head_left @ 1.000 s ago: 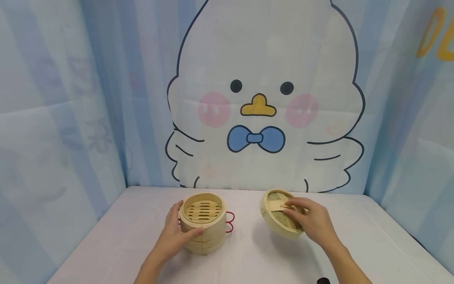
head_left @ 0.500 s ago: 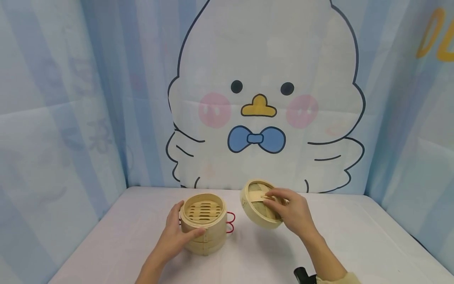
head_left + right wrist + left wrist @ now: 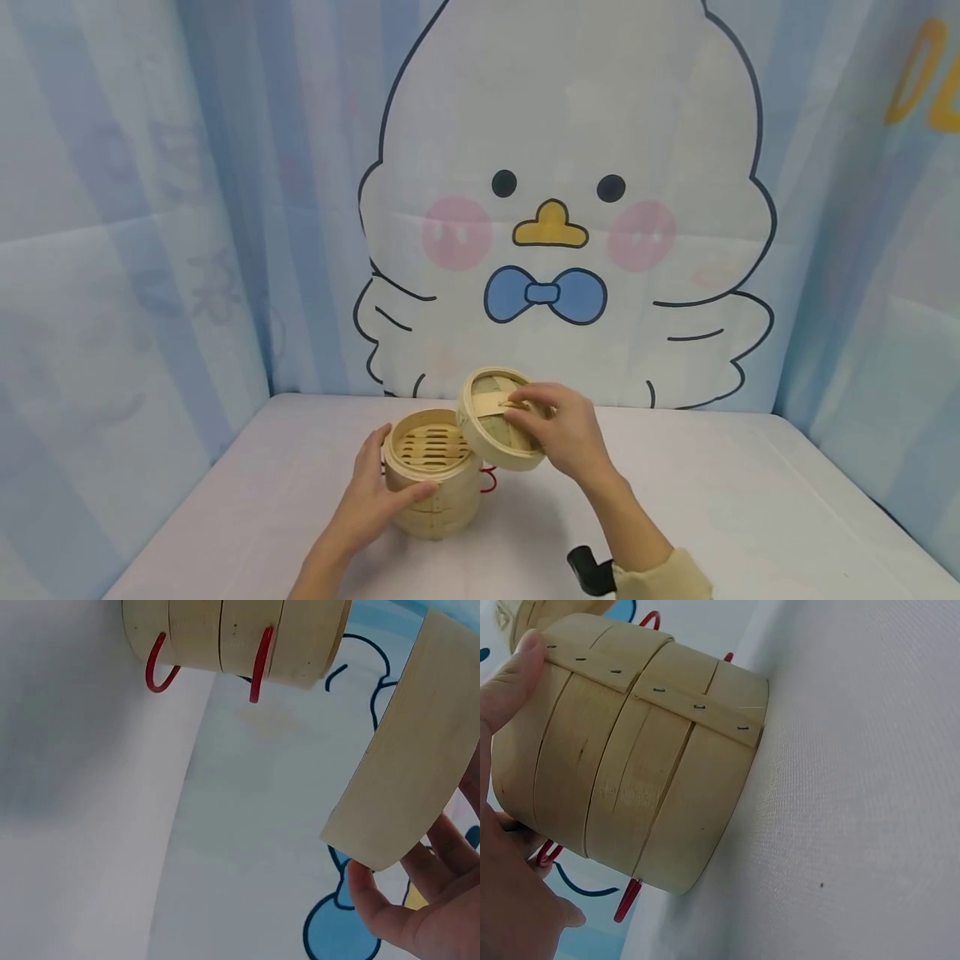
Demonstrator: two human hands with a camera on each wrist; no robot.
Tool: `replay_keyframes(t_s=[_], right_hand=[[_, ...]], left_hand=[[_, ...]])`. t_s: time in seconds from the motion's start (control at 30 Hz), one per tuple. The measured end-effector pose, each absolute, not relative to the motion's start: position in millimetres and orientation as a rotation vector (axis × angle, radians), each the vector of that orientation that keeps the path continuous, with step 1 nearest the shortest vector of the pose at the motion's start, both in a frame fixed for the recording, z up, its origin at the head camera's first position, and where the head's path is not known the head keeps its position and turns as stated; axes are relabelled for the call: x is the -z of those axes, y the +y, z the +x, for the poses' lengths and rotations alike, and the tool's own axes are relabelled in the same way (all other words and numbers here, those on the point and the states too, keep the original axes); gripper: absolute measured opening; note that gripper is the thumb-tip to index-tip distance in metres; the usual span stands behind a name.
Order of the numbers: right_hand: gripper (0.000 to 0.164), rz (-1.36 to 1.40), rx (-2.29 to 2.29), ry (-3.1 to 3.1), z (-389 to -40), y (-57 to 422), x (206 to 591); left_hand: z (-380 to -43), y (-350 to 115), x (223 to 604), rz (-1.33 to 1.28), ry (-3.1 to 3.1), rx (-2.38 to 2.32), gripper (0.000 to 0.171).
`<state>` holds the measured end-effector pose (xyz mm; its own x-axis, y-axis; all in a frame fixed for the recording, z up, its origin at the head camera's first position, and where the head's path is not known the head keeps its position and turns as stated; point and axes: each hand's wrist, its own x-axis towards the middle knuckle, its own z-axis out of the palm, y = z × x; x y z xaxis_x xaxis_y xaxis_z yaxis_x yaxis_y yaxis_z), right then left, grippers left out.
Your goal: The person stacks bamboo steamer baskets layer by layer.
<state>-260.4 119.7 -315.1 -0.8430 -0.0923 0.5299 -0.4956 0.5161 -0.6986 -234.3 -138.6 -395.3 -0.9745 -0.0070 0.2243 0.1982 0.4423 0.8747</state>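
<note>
A two-tier bamboo steamer [image 3: 435, 512] stands upright on the table, its slatted inner floor showing from above. My left hand [image 3: 375, 500] grips its left side, thumb across the front and fingers round the back. In the left wrist view the stapled seams of the steamer [image 3: 652, 742] face me. The woven bamboo lid [image 3: 489, 403] is tilted in the air at the steamer's upper right, overlapping its rim in the head view. By the strap on top, my right hand [image 3: 566, 429] pinches it. From the right wrist, the lid's side wall [image 3: 412, 750] hides part of the fingers.
Red loop handles [image 3: 260, 666] stick out from the steamer's sides. A white cloth covers the table [image 3: 712, 492], and a curtain with a cartoon bird [image 3: 555, 108] hangs behind it. A black device [image 3: 588, 571] sits at the right wrist, by a pale sleeve [image 3: 663, 579].
My right hand has carried the lid leftward and slightly up, from right of the steamer to beside its rim. The left hand and the steamer have stayed in place.
</note>
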Motion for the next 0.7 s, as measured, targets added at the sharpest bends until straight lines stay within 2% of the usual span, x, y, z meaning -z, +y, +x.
replay_keyframes(t_s=[0.7], right_hand=[[0.015,0.56,-1.179,-2.446,-266.3,67.0,311.3]], left_hand=[[-234.0,-140.3,395.4,-0.196,-2.48,1.558,0.111]])
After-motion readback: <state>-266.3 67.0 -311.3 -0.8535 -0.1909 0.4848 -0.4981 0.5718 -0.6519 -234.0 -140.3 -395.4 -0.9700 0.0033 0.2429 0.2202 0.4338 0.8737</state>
